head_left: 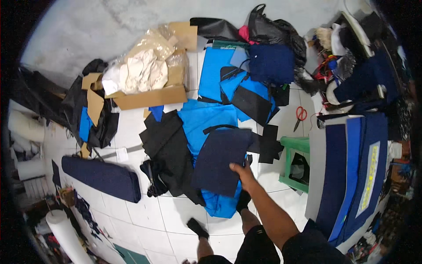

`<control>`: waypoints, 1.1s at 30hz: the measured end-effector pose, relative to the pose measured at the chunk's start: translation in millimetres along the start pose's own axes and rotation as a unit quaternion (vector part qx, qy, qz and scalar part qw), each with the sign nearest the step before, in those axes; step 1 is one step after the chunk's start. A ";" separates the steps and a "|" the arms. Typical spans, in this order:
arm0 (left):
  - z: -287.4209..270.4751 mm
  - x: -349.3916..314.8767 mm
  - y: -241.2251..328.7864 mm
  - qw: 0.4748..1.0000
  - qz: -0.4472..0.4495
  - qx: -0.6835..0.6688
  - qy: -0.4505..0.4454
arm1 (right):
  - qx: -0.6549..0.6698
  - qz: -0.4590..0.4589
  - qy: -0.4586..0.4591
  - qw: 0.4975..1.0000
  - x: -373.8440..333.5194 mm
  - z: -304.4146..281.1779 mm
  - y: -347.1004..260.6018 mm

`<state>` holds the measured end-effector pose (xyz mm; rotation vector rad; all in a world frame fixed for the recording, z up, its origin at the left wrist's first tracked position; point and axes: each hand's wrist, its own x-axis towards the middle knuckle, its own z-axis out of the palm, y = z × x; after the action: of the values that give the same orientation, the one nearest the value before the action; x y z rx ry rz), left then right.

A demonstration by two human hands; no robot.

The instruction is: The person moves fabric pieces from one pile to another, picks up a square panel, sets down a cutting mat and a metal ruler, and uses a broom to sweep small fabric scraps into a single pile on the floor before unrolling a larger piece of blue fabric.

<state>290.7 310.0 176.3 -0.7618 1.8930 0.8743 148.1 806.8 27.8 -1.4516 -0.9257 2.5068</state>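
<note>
My right hand (243, 175) grips the near right edge of a dark navy fabric panel (220, 160), thumb on top and fingers underneath. The panel is held above a pile of bright blue fabric (209, 116) and black fabric pieces (165, 154) on the floor. Only a sliver of what looks like my left hand (189, 262) shows at the lower edge, its fingers mostly cut off. Right of the panel lie small black cut pieces (269, 143).
Red-handled scissors (300, 115) lie on the tiles near a green stool (293, 141). Stacked fabric panels (335, 171) stand at the right. A cardboard box (151, 98) holds cream cloth. A long navy padded case (101, 178) lies left; black bags (268, 28) sit at the back.
</note>
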 end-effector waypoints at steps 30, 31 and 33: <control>26.3 -189.6 -178.7 0.754 -0.409 -0.510 -0.059 | -0.644 -0.097 -0.051 0.757 144.3 26.9 13.8; 49.5 -216.2 -171.4 0.921 -0.263 -0.276 0.077 | -0.673 -0.072 -0.042 0.734 130.2 47.0 12.9; 40.8 -252.0 -168.5 0.939 -0.231 -0.226 0.120 | -0.681 -0.088 -0.055 0.725 108.9 94.2 34.0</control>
<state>546.3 287.6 342.9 -1.5824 1.6147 0.9490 19.5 777.2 -39.1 -1.1411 -3.0667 1.5279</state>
